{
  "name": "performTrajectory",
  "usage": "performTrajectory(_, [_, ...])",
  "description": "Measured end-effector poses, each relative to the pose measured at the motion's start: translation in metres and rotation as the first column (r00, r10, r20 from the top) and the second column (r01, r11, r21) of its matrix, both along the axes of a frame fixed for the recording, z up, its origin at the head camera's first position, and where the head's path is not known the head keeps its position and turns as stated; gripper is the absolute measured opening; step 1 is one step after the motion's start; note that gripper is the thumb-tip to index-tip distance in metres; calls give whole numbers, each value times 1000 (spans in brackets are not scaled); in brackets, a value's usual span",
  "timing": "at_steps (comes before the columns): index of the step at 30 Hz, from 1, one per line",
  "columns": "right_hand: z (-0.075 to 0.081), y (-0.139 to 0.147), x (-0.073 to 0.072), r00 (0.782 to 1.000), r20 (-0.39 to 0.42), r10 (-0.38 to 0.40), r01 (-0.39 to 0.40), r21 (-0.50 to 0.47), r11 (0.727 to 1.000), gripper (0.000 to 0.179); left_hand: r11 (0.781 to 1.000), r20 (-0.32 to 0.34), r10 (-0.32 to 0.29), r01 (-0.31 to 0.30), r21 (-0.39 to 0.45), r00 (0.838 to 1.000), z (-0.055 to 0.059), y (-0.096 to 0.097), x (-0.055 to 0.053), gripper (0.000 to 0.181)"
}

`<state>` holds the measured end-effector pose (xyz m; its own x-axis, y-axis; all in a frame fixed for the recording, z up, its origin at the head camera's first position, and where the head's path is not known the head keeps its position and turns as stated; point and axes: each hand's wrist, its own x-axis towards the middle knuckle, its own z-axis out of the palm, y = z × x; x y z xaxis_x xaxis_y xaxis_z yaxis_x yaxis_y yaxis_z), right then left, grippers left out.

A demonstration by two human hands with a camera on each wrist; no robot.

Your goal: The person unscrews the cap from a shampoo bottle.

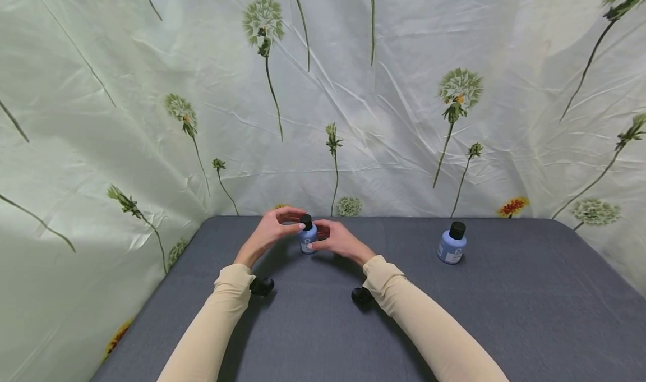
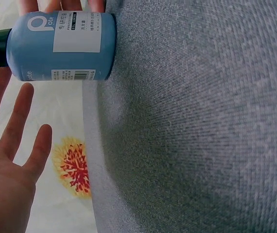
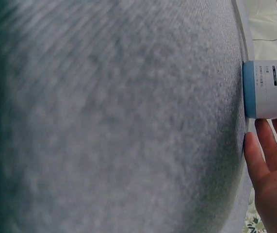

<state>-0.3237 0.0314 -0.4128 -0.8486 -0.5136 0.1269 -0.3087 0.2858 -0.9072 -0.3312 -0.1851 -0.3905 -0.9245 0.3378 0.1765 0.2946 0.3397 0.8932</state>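
A small blue shampoo bottle [image 1: 308, 239] with a black cap [image 1: 306, 221] stands upright on the dark grey cloth near the back edge, between both hands. My left hand [image 1: 268, 231] pinches the cap, its thumb in front and fingers behind. From the other side my right hand [image 1: 344, 240] grips the bottle's body, thumb across the front. The left wrist view shows the white label on the bottle [image 2: 75, 46], with several left fingers [image 2: 19, 111] stretched out apart from it. In the right wrist view only the lower part of the bottle [image 3: 269, 90] shows, above the right fingers [image 3: 257, 158].
A second blue bottle [image 1: 452, 243] with a black cap stands upright on the right part of the grey-covered table [image 1: 313, 326]. Behind the table hangs a pale curtain [image 1: 383, 118] printed with dandelions. Black wrist cameras hang beneath both sleeves.
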Motion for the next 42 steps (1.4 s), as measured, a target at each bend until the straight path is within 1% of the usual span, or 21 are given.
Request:
performTrajectory(6, [-3, -5, -2, 998, -31, -55, 55, 17, 998, 51, 1000, 11, -4, 4, 16, 1000, 1, 2, -2, 33])
performTrajectory(12, [-2, -5, -1, 996, -32, -88, 89, 31, 996, 48, 1000, 14, -7, 7, 27, 1000, 1, 4, -2, 36])
performTrajectory(16, [1, -4, -1, 996, -25, -83, 84, 35, 996, 49, 999, 8, -11, 11, 30, 1000, 2, 5, -1, 37])
performTrajectory(21, [4, -4, -1, 997, -30, -66, 68, 39, 997, 49, 1000, -8, -2, 2, 23, 1000, 2, 5, -1, 34])
performTrajectory(27, [8, -3, 5, 997, -32, -69, 70, 42, 997, 48, 1000, -20, 5, -5, 14, 1000, 2, 6, -1, 33])
performTrajectory(33, [12, -2, 10, 996, -42, -81, 83, 43, 996, 45, 999, -24, 0, 1, 36, 1000, 4, 9, 1, 32])
performTrajectory(37, [12, 0, 13, 996, -32, -79, 80, 35, 996, 44, 999, -36, -8, 10, 44, 999, 3, 10, 3, 32])
performTrajectory(42, [10, 4, 17, 998, -25, -50, 50, 3, 999, 46, 999, -52, -18, 21, 44, 998, 0, 12, 6, 30])
